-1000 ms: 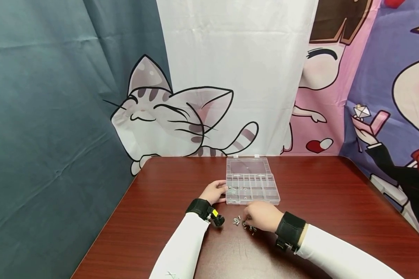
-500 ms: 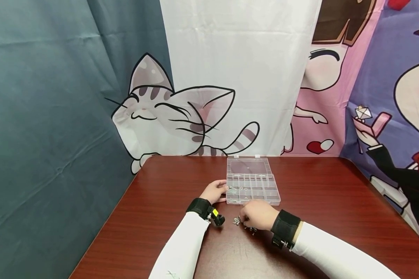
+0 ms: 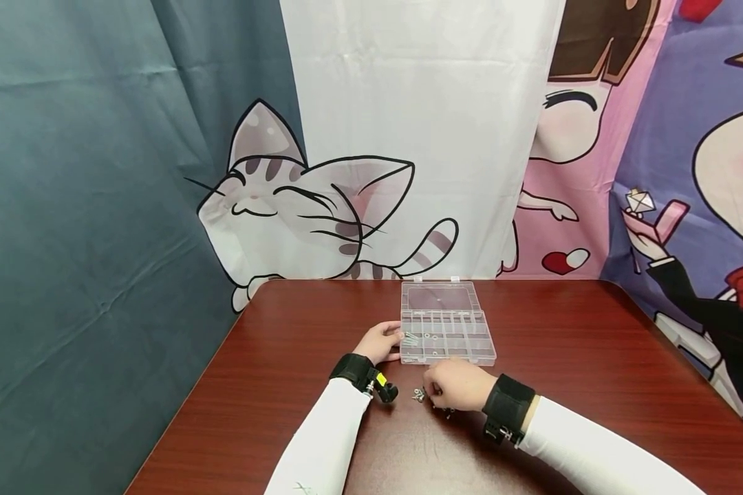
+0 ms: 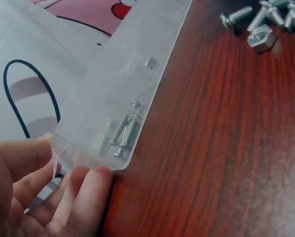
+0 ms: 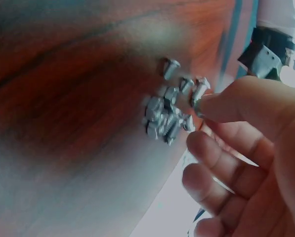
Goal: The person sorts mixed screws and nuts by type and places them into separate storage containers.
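My left hand (image 3: 378, 342) grips the left end of a clear plastic compartment box (image 3: 418, 359), thumb over its corner and fingers against its side. In the left wrist view, several long screws (image 4: 125, 131) and a nut (image 4: 149, 62) show inside the box through its wall. My right hand (image 3: 459, 385) is in front of the box, low over loose hardware. In the right wrist view, its thumb and forefinger pinch a small bolt (image 5: 200, 90), beside a blurred pile of bolts and nuts (image 5: 162, 116). The palm partly hides the pieces in the head view.
The box's clear lid (image 3: 441, 297) lies folded back behind it, near the table's far edge. More small bolts (image 3: 448, 413) lie by the right hand. A small heap of hardware (image 3: 417, 395) is left of its fingertips. A printed curtain (image 3: 408, 103) hangs behind the wooden table (image 3: 272, 412).
My right hand has moved slightly left toward the heap of hardware, then dipped a little nearer me. My left hand stays on the box.
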{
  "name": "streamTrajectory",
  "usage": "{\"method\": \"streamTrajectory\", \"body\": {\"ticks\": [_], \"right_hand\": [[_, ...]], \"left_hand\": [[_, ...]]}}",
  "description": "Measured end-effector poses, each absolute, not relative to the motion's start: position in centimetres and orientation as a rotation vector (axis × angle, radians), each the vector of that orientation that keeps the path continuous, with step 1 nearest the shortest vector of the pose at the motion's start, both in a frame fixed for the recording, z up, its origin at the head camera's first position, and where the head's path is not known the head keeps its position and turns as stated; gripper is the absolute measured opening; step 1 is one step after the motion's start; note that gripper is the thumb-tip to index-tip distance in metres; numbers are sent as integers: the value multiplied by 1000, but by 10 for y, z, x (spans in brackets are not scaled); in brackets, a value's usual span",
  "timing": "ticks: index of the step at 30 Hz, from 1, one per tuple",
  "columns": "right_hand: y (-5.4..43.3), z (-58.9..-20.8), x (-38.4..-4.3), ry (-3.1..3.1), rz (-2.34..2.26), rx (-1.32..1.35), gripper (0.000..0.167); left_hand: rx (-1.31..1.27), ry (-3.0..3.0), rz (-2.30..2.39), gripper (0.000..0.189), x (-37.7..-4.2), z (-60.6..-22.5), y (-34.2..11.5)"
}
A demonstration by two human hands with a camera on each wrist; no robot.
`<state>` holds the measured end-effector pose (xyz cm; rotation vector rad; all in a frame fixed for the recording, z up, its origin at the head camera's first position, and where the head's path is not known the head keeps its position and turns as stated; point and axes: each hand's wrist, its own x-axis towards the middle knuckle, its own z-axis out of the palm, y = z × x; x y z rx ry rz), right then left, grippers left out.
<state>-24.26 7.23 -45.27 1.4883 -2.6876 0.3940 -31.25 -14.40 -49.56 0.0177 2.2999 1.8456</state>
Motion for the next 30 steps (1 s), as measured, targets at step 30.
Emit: {"method": "streamTrajectory", "body": {"ticks": [30], "right_hand": [[94,-449,-299,-2771,666,941,5]], "left_hand": [[5,2283,1859,44,-313,-496,-143]]}}
